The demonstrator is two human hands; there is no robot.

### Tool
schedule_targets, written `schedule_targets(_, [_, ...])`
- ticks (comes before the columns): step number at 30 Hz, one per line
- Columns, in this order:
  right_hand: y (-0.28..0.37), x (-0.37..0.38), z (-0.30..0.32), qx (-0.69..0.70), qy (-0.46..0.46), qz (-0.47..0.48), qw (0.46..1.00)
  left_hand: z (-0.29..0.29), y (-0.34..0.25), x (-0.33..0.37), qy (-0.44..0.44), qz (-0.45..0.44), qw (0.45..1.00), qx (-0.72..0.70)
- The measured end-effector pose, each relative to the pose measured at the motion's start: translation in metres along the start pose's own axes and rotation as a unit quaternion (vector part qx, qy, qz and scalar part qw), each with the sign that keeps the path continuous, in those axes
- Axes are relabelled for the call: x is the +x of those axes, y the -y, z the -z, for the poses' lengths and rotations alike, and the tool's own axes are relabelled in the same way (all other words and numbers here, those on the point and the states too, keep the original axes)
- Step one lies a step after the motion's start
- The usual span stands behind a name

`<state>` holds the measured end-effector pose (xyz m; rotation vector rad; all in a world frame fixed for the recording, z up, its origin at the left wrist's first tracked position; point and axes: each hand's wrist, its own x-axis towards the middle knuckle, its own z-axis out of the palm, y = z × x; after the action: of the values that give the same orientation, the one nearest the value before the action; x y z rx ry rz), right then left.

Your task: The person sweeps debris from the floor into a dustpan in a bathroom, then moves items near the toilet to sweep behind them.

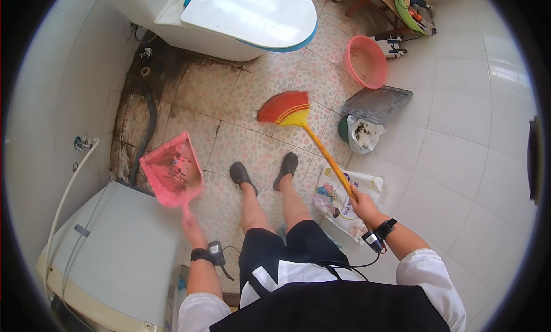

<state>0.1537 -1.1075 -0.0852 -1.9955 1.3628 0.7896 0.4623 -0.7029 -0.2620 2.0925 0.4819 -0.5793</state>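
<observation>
My left hand (194, 228) is closed around the short handle of a pink dustpan (192, 185), whose pan is streaked with dark dirt. The dustpan is at the left, beside the wall hose and above the pale lidded appliance. My right hand (363, 206) grips the yellow-orange stick of a broom (324, 148). Its fanned red bristles with a yellow base reach over the tiled floor in front of my feet, a gap away from the dustpan. A small pale bit shows at the left tip of the bristles; I cannot make out what it is.
A white toilet (252, 16) stands at the far side. Along the right wall are a pink basin (366, 62), a grey plastic tray (379, 104), a bin with a white bag (366, 137) and a printed sack (364, 185). A dark hose (150, 108) runs along the stained left floor edge. A pale appliance (117, 246) fills the lower left.
</observation>
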Motion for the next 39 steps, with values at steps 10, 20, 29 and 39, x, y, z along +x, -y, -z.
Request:
schedule_targets(10, [0.083,-0.028,-0.007,0.399,0.124,-0.185,0.89,-0.004,0.025,0.0,-0.028,0.02,0.999,-0.031])
schedule_targets(20, [0.178,-0.034,-0.055,0.228,0.215,-0.028,0.949,-0.003,0.01,-0.013,-0.029,0.067,0.992,-0.105])
schedule_targets(29, [0.183,-0.024,-0.016,0.153,0.131,0.015,0.979,0.03,0.027,-0.013,-0.099,0.097,0.98,-0.144])
schedule_targets(39, [0.168,-0.003,0.034,-0.097,0.134,0.201,0.966,0.032,0.079,-0.02,-0.103,0.152,0.971,-0.154])
